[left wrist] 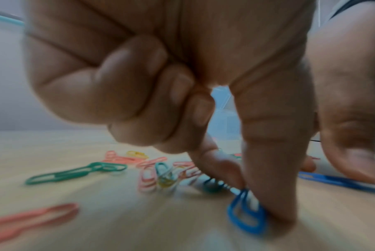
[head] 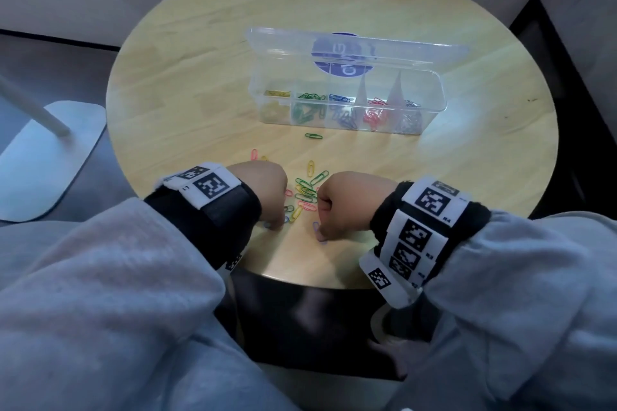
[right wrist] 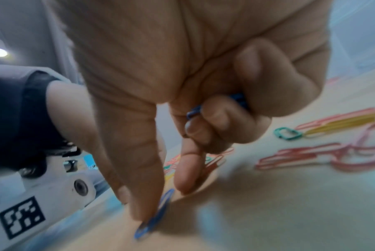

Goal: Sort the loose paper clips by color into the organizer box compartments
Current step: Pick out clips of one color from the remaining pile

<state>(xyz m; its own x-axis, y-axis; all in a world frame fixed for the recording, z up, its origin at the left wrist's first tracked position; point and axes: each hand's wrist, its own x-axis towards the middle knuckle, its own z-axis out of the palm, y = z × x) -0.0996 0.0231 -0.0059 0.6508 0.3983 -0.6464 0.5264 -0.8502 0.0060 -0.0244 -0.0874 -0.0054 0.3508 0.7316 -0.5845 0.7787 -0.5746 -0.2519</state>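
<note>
A clear organizer box (head: 430,90) stands open on the round wooden table (head: 467,160), its compartments holding yellow, green, blue, red and dark clips. A pile of loose colored clips (head: 305,193) lies between my hands near the front edge. My left hand (head: 275,225) (left wrist: 253,200) pinches a blue clip (left wrist: 245,214) against the table with thumb and index finger, the other fingers curled. My right hand (head: 320,235) (right wrist: 164,202) presses its thumb on another blue clip (right wrist: 156,215) (head: 316,227) and keeps a further blue clip (right wrist: 216,107) in its curled fingers.
One green clip (head: 314,136) lies alone just in front of the box, and a pink one (head: 254,154) sits left of the pile. A white stand base (head: 43,157) is on the floor to the left. The table's front edge is right under my wrists.
</note>
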